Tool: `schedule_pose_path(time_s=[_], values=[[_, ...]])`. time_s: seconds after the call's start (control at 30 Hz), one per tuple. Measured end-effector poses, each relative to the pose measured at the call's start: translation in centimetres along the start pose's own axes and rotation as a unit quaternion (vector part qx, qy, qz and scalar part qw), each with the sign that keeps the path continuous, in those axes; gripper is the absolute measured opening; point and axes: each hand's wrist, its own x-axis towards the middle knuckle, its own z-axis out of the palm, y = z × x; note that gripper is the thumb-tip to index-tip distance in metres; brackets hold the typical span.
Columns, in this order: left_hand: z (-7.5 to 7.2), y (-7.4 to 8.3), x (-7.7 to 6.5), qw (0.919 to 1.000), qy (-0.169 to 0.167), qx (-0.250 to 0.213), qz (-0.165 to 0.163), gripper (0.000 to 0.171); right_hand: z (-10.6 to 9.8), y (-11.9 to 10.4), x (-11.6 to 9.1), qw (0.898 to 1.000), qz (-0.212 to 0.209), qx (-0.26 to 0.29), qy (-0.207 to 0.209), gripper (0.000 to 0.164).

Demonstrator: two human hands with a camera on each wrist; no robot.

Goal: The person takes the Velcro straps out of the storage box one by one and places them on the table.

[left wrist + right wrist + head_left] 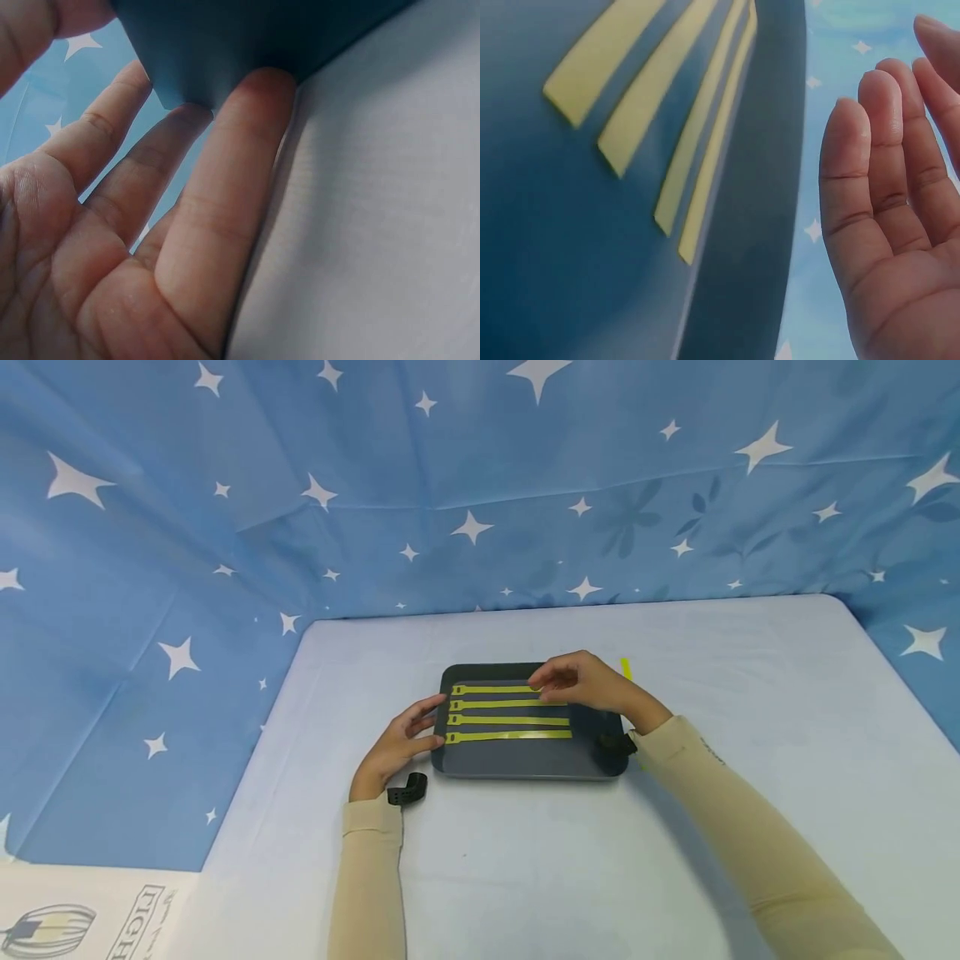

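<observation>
Your left hand (397, 743) is at the left end of the dark grey tray (517, 762), its fingers spread and extended with the tips against the tray's outer wall; the left wrist view shows them touching it without clenching round anything. Your right hand (585, 683) hovers over the far right part of the tray, fingers bent gently and nothing in their grasp; in the right wrist view the palm is bare and the fingers stand apart from the straps. The four yellow straps (510, 721) lie flat inside the tray, side by side and running lengthwise, with their slotted heads near the left wall, close to your left fingers, and their plain ends towards the right. In the head view your right fingers hide the right end of the farthest strap and part of the next one, while the two nearer straps show whole. Just beyond the tray's right side a yellow strip (626, 668) pokes out behind your right wrist; most of it is hidden, so you cannot tell its full shape. The tray sits on the white worktop (510, 860), and a black wrist device (408, 789) shows just beside the tray's near left corner. A blue curtain (375, 443) with white stars hangs behind, and at the lower left lies a cream printed sheet (97, 910) bearing a whisk drawing and some lettering
</observation>
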Motion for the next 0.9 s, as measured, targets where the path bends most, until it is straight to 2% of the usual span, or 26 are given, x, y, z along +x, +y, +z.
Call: schedule_pose_path(time_s=[0.27,0.5,0.73,0.9], values=[[0.0,0.0,0.1,1.0000,0.003,-0.004,-0.005,0.075,1.7,0.5,1.7,0.998,-0.005,-0.036,-0.054,0.029],[0.0,0.2,0.1,0.9999,0.008,0.005,-0.008,0.076,2.5,1.1,2.5,0.996,-0.013,-0.043,-0.083,0.026],[0.0,0.3,0.1,0.9999,0.008,0.006,-0.011,0.076,3.3,1.3,2.7,0.993,0.027,-0.047,-0.110,0.025],[0.0,0.2,0.1,0.9999,0.008,0.003,-0.010,0.076,3.6,1.4,2.8,0.989,0.040,-0.083,-0.116,0.021]])
